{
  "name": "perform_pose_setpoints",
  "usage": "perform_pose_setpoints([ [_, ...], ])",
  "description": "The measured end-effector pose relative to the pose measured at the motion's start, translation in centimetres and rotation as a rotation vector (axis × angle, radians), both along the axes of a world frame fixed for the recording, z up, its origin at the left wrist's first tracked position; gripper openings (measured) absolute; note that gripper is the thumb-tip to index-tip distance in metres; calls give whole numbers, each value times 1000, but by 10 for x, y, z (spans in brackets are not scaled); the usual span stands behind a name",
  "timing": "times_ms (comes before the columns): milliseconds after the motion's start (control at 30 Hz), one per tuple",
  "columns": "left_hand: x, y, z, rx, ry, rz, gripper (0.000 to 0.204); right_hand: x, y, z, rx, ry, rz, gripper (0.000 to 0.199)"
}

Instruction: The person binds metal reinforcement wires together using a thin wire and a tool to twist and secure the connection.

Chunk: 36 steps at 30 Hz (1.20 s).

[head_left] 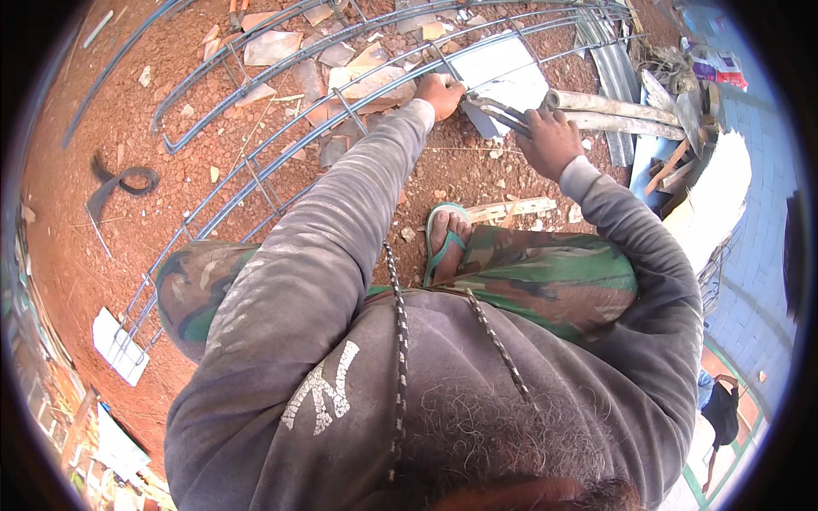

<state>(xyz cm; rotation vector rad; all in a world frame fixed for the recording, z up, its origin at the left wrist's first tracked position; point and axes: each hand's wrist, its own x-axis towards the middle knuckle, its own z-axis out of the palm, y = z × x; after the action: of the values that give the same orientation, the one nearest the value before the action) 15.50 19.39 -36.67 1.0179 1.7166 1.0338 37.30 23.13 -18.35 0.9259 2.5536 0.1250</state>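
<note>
A long cage of thin steel rebar [341,119] runs in front of me, its bars joined by cross stirrups. My left hand [440,96] is closed at the near bars, beside a stirrup; whether a tie wire is in its fingers is too small to tell. My right hand [551,140] grips the handles of dark metal pincers [504,113]. Their jaws point left and meet the rebar close to my left fingers. Under that spot lies a white tile piece [503,68].
Broken tiles [362,81] lie on red soil beneath the cage. Two round poles [618,111] and a corrugated sheet [607,77] are at the right. A coil of dark wire [136,179] lies left. Blue paving [758,213] borders the far right. A wood strip [511,209] lies by my sandalled foot [446,243].
</note>
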Motion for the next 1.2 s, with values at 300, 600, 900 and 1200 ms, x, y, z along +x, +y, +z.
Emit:
perform_pose_setpoints([
  [300, 2, 5, -7, -92, -92, -7, 42, -2, 34, -13, -1290, 109, -1061, 37],
  [600, 1, 3, -12, -49, -67, 18, 37, 18, 25, -28, -1859, 520, -1123, 46],
  [900, 1, 2, -7, 39, -11, 36, 38, 16, 24, -27, -1621, 422, -1024, 33],
  [1200, 1, 1, -4, -24, -42, 9, 38, 24, 25, -28, -1635, 521, -1135, 51],
])
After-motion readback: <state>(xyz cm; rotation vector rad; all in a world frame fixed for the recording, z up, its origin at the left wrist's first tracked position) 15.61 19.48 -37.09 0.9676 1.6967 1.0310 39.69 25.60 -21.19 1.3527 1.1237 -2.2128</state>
